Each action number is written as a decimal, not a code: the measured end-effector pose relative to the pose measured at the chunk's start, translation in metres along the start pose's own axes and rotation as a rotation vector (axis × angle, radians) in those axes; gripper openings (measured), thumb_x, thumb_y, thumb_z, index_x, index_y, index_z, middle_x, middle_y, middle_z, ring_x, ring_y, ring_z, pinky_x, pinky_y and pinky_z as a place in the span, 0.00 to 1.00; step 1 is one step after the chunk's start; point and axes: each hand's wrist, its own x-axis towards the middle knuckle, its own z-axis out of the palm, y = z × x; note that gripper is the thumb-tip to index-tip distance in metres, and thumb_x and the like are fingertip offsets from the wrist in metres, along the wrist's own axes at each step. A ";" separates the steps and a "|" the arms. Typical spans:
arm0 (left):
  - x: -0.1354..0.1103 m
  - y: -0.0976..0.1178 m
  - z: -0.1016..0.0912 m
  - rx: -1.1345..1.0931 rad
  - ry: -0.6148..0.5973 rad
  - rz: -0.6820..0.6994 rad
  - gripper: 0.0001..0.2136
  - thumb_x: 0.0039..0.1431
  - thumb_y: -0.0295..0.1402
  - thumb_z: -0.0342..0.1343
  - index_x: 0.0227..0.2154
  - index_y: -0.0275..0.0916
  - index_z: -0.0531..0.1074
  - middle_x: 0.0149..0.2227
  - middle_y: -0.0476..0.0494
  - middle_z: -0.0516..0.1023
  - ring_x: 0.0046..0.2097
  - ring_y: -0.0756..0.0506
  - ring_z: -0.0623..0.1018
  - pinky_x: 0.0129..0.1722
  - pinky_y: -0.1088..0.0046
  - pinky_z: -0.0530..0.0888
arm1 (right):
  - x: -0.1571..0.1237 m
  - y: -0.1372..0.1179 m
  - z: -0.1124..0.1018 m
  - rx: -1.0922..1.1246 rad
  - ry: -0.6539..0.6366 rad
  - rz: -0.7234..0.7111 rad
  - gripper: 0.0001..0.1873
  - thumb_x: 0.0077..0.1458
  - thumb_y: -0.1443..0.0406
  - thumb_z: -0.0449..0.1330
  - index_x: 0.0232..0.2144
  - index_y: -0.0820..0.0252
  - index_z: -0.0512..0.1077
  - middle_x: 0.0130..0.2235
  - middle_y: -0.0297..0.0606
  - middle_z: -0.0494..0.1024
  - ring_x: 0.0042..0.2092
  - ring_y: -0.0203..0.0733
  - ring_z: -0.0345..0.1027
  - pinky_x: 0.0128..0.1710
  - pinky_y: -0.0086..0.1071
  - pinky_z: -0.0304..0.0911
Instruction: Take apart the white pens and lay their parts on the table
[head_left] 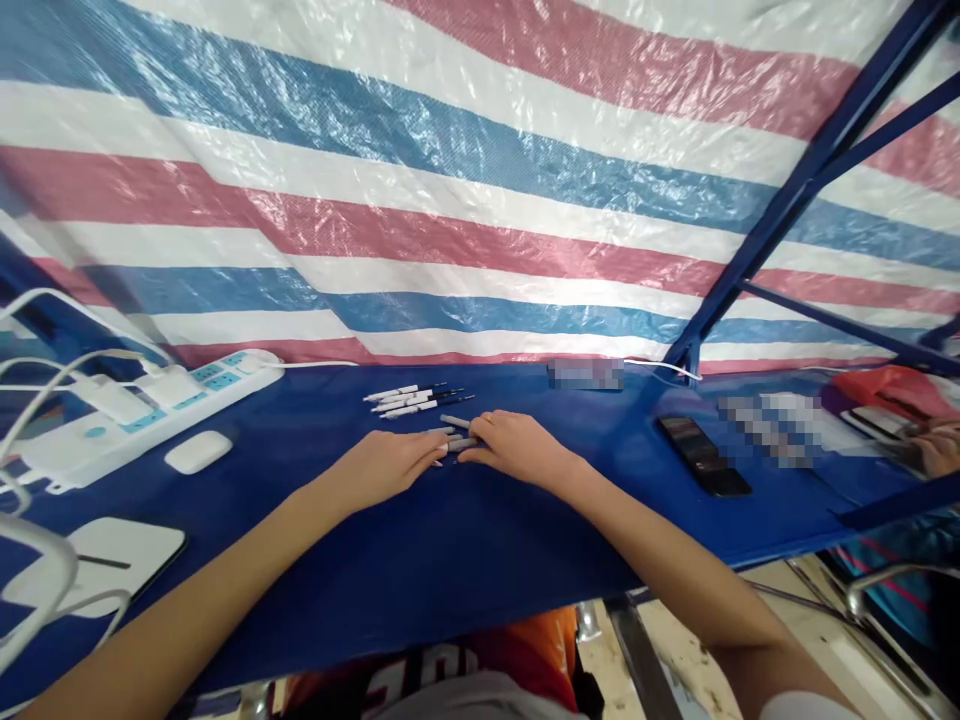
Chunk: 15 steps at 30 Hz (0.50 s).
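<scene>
- Both hands lie palm down on the bench, fingers extended and not closed around anything: the left hand [390,465] and the right hand [514,447] nearly meet at the fingertips.
- Slim grey cylindrical pen parts [462,444] lie between and just under those fingertips, with one more just beyond them [455,421].
- A small group of white pens with black tips [409,402] lies side by side, farther forward on the blue-covered bench [420,560].
- Left of the hands are a white computer mouse [199,451] and a white power strip [150,415] with plugged-in white cables.
- Right of the hands lies a black smartphone [703,455].
- Another person's hand [937,447] shows at the far right edge.
- Behind the bench hangs a red, white and blue striped tarpaulin [480,200] on a blue metal frame [810,170].
</scene>
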 end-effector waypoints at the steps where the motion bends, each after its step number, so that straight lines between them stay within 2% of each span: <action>1: 0.002 -0.002 -0.002 0.002 0.008 0.013 0.17 0.70 0.40 0.39 0.51 0.43 0.69 0.46 0.45 0.78 0.42 0.44 0.79 0.37 0.73 0.72 | 0.002 -0.001 -0.002 0.069 -0.008 0.011 0.22 0.63 0.51 0.44 0.42 0.61 0.68 0.40 0.42 0.75 0.41 0.41 0.69 0.39 0.32 0.59; 4: 0.006 -0.008 -0.005 0.009 0.020 0.042 0.17 0.70 0.40 0.40 0.49 0.41 0.70 0.43 0.43 0.79 0.40 0.44 0.79 0.36 0.74 0.72 | 0.009 0.001 -0.006 0.226 -0.044 0.018 0.22 0.65 0.54 0.41 0.42 0.61 0.69 0.38 0.42 0.76 0.40 0.41 0.70 0.38 0.32 0.59; 9: 0.006 -0.015 0.002 -0.005 0.046 0.038 0.17 0.70 0.39 0.38 0.48 0.40 0.71 0.42 0.42 0.79 0.40 0.44 0.79 0.37 0.73 0.71 | 0.014 0.013 -0.001 0.363 -0.098 -0.010 0.14 0.64 0.64 0.46 0.37 0.61 0.71 0.37 0.38 0.78 0.35 0.35 0.71 0.36 0.28 0.60; 15: -0.004 -0.016 0.011 -0.039 0.028 -0.001 0.17 0.70 0.38 0.39 0.51 0.42 0.69 0.44 0.44 0.78 0.42 0.45 0.78 0.39 0.73 0.71 | 0.004 0.015 0.008 0.516 -0.125 0.046 0.19 0.65 0.62 0.42 0.35 0.61 0.72 0.33 0.36 0.78 0.31 0.32 0.70 0.33 0.26 0.60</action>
